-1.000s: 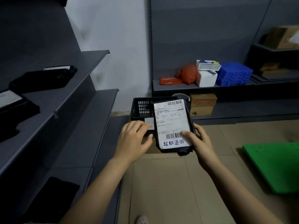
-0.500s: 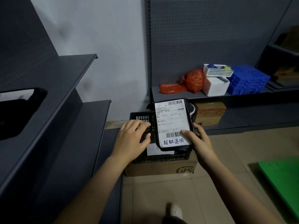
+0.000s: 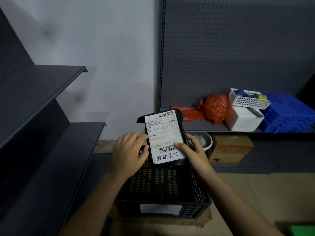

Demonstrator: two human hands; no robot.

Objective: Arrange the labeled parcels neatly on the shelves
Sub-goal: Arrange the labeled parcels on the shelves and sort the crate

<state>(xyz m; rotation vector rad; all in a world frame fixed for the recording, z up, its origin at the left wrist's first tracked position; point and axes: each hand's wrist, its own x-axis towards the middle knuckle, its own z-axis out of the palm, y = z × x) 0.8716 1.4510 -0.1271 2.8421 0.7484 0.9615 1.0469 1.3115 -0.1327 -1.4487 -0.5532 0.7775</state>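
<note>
Whereas a second ago the crate (image 3: 163,193) stood beyond the hands, the parcel (image 3: 164,137) is now held label-up directly over it at twelve o'clock. The right hand (image 3: 192,150) pinches its right edge with the thumb on the label, and the left hand (image 3: 129,150) rests relaxed fingers (image 3: 136,137) on the left edge. Placement on the shelves (image 3: 59,150) at nine o'clock is judged still outstanding.

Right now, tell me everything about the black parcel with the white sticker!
The black plastic parcel looks soft, its top folded. A white paper label covers its front: barcodes top and bottom, handwritten characters below. It is held nearly upright over the black plastic mesh crate. The right hand grips its right edge; the left hand touches its left.
</note>
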